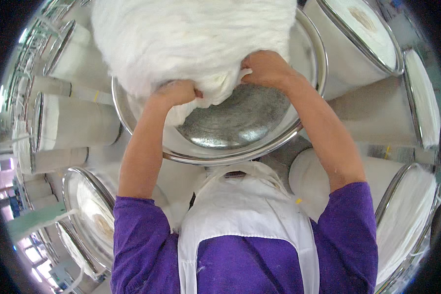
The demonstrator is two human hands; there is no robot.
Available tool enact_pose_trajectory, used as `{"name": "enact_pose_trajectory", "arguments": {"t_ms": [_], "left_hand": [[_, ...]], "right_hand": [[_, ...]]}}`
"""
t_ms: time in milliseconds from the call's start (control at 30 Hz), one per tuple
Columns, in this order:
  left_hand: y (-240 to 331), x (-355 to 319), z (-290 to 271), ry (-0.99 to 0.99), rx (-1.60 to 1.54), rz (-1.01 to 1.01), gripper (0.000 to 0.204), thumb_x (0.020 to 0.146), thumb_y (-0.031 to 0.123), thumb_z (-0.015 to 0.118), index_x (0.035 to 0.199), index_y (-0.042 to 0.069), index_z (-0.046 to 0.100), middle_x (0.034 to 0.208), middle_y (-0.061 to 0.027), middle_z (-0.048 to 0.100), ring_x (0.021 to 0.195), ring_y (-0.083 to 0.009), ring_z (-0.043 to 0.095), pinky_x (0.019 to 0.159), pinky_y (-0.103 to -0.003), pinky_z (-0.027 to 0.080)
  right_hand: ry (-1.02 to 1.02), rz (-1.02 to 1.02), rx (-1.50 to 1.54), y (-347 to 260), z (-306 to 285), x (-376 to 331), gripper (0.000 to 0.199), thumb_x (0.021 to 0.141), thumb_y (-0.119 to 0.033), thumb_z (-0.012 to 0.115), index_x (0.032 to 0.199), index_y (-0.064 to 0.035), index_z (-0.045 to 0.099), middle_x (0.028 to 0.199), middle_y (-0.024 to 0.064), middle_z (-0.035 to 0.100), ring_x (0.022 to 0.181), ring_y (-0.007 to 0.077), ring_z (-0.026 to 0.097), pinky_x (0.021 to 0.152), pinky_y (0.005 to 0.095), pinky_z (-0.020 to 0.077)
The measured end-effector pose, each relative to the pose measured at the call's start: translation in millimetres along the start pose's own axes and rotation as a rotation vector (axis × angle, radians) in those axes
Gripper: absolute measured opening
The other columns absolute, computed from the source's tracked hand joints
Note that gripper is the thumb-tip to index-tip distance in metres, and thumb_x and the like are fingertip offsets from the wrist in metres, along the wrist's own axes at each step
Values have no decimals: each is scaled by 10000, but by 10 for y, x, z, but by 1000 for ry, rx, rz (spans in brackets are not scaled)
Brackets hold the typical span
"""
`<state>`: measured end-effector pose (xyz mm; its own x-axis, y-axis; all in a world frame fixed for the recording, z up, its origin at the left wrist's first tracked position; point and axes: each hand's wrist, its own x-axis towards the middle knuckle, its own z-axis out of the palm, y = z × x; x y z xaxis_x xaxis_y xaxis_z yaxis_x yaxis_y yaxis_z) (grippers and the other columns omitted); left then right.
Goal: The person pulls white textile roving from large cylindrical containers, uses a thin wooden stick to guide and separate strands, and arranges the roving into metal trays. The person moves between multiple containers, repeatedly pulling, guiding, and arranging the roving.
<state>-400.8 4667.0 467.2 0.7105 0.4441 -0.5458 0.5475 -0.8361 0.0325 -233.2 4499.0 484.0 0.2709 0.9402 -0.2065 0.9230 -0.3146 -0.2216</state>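
Observation:
A big fluffy mass of white fibre (191, 39) fills the far half of a round shiny metal can (230, 157) straight ahead of me. My left hand (176, 93) is closed on the fibre's near lower edge. My right hand (264, 68) grips the same mass a little further right, fingers sunk into it. Below the fibre the can's bare metal bottom plate (240, 115) shows. Both my forearms reach up from purple short sleeves, and a white apron covers my chest.
Many tall white cans with metal rims stand close around: one at the left (73, 122), one at lower left (90, 215) holding white coiled fibre, one at upper right (362, 34), one at lower right (406, 210).

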Motion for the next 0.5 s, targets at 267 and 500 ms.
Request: {"name": "enact_pose_trajectory", "arguments": {"t_ms": [267, 500], "left_hand": [[22, -233, -231, 206, -161, 56, 351, 770, 248, 601, 1005, 3, 689, 1032, -212, 662, 988, -339, 634, 872, -393, 494], [-1, -279, -246, 248, -220, 110, 336, 760, 115, 503, 1035, 54, 687, 1118, -180, 644, 1051, -313, 615, 897, -403, 488]], "right_hand": [[120, -6, 142, 43, 33, 54, 301, 714, -173, 708, 954, 8, 695, 941, 199, 675, 933, 348, 629, 843, 389, 476], [-110, -189, 175, -61, -54, -96, 341, 742, -221, 720, 991, 9, 684, 988, 192, 669, 939, 313, 630, 843, 377, 474]]}}
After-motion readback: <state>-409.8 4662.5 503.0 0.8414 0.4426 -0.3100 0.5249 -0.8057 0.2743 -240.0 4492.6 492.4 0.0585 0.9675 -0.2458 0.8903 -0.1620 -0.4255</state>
